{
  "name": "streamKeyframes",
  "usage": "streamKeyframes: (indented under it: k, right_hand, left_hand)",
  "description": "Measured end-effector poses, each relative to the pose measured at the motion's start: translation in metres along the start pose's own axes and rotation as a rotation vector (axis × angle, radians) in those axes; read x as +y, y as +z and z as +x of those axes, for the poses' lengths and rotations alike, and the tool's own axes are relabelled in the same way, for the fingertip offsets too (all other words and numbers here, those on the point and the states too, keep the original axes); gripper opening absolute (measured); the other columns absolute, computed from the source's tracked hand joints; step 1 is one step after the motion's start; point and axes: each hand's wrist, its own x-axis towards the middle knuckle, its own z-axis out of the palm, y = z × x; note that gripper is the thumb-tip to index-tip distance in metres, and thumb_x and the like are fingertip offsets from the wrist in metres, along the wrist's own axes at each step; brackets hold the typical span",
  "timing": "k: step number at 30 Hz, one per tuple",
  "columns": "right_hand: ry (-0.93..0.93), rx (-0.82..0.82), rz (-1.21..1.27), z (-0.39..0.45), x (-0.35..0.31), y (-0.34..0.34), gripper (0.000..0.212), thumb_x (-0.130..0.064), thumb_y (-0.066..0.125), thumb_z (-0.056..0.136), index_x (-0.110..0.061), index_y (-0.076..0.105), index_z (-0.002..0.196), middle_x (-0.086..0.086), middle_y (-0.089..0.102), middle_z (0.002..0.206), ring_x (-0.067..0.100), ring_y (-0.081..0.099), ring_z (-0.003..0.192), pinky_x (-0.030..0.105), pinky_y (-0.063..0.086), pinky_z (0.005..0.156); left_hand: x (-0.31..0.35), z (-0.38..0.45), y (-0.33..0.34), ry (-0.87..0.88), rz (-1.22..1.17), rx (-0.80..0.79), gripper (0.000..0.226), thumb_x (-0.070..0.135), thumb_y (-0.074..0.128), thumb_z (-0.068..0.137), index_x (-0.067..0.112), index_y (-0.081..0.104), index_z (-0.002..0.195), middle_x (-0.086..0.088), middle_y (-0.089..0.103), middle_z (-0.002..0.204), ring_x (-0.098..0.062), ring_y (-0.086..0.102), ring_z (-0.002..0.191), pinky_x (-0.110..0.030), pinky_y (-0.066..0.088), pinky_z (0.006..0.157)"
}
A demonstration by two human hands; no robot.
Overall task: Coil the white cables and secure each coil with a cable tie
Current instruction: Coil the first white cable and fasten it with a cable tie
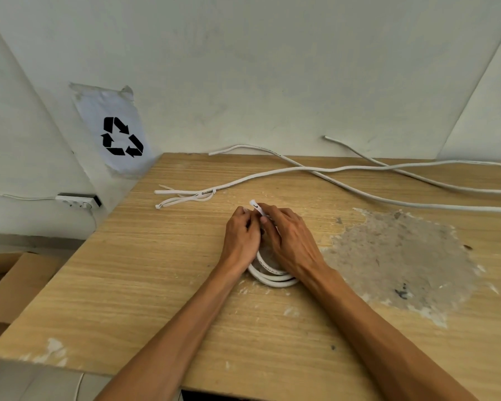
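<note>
A white cable coil (272, 277) lies on the wooden table (145, 279) under my two hands. My left hand (242, 235) and my right hand (287, 238) meet at the coil's far side with fingers curled. Between their fingertips they pinch a white cable tie (255, 207), and its end sticks up past my fingers. The far part of the coil is hidden by my hands. Several loose cable ties (185, 196) lie further back on the left. Three long white cables (359, 180) run uncoiled across the back of the table to the right.
A large patch of worn, flaking surface (396, 256) marks the table on the right. A recycling sign (119, 134) hangs on the left wall above a white power strip (78, 200). Cardboard boxes (12, 285) stand below the table's left edge.
</note>
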Motion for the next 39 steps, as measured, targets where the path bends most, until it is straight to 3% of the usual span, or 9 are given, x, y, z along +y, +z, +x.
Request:
streamKeyframes:
  k: [4,11,13,17,22,27,30,37,39]
  right_hand:
    - [0.001,0.017,-0.004,-0.001,0.0,-0.001,0.032,-0.024,0.044,0.106,-0.02,0.055,0.136,0.0,0.067,0.12,0.016,0.056,0.109,0.035,0.045,0.092]
    - [0.064,0.06,-0.094,0.0,0.001,0.001,0.026,-0.025,0.042,0.106,-0.012,0.062,0.116,0.005,0.054,0.111,0.019,0.052,0.097,0.03,0.046,0.082]
    - [0.124,0.086,-0.099,0.0,0.002,0.001,0.026,-0.023,0.042,0.106,-0.009,0.063,0.113,0.007,0.054,0.111,0.02,0.05,0.097,0.032,0.046,0.084]
    - [0.185,0.064,-0.096,0.0,0.004,0.001,0.028,-0.024,0.043,0.106,-0.007,0.064,0.115,0.007,0.055,0.112,0.02,0.05,0.102,0.026,0.04,0.082]
    - [0.206,0.164,-0.041,-0.002,0.008,0.0,0.027,-0.023,0.042,0.106,-0.008,0.063,0.113,0.006,0.057,0.106,0.02,0.053,0.096,0.032,0.047,0.079]
    - [0.171,0.195,-0.007,-0.005,0.007,-0.005,0.022,-0.024,0.044,0.106,-0.012,0.062,0.111,0.002,0.061,0.104,0.018,0.054,0.094,0.035,0.048,0.077]
    - [0.12,0.213,-0.032,-0.004,0.007,-0.006,0.021,-0.024,0.049,0.104,-0.011,0.065,0.109,0.004,0.06,0.104,0.02,0.056,0.093,0.033,0.048,0.073]
    - [0.146,0.219,-0.123,-0.001,0.006,-0.008,0.021,-0.03,0.06,0.098,-0.012,0.07,0.098,-0.001,0.054,0.09,0.015,0.053,0.085,0.028,0.045,0.062]
    - [0.178,0.194,-0.11,0.0,0.006,-0.007,0.022,-0.033,0.059,0.098,-0.014,0.07,0.098,-0.001,0.053,0.091,0.016,0.054,0.087,0.03,0.048,0.062]
  left_hand:
    - [-0.001,0.001,0.0,-0.023,-0.042,0.02,0.031,0.019,0.039,0.105,0.009,0.054,0.08,-0.007,0.056,0.077,-0.012,0.051,0.065,-0.023,0.038,0.059]
    - [0.001,-0.004,-0.002,0.021,-0.028,0.024,0.028,0.019,0.041,0.103,0.009,0.058,0.083,-0.006,0.056,0.086,-0.011,0.052,0.072,-0.026,0.039,0.066]
    - [0.0,-0.008,-0.008,0.055,-0.002,-0.117,0.023,0.03,0.052,0.093,0.014,0.067,0.1,-0.001,0.053,0.099,-0.009,0.056,0.085,-0.026,0.045,0.074]
    - [-0.006,-0.011,-0.02,0.126,0.222,-0.344,0.06,0.025,0.074,0.08,0.019,0.053,0.135,0.002,0.044,0.116,-0.011,0.053,0.106,-0.023,0.044,0.096]
    - [-0.01,-0.012,-0.017,0.228,0.283,-0.266,0.052,0.024,0.061,0.096,0.017,0.045,0.145,0.0,0.054,0.131,-0.011,0.052,0.119,-0.026,0.041,0.103]
    - [-0.007,-0.012,-0.011,0.296,0.301,-0.214,0.033,0.019,0.043,0.105,0.016,0.054,0.136,-0.003,0.06,0.117,-0.012,0.056,0.102,-0.027,0.045,0.092]
    - [-0.01,-0.014,-0.008,0.272,0.25,-0.184,0.035,0.018,0.042,0.105,0.015,0.053,0.138,-0.003,0.057,0.119,-0.015,0.057,0.106,-0.03,0.047,0.094]
    - [-0.008,-0.019,-0.007,0.139,0.176,-0.217,0.056,0.02,0.046,0.105,0.023,0.026,0.157,0.003,0.043,0.148,-0.01,0.043,0.134,-0.024,0.034,0.11]
    - [-0.009,-0.018,-0.007,0.092,0.141,-0.233,0.063,0.022,0.048,0.104,0.028,0.017,0.159,0.003,0.043,0.15,-0.013,0.042,0.136,-0.031,0.034,0.114]
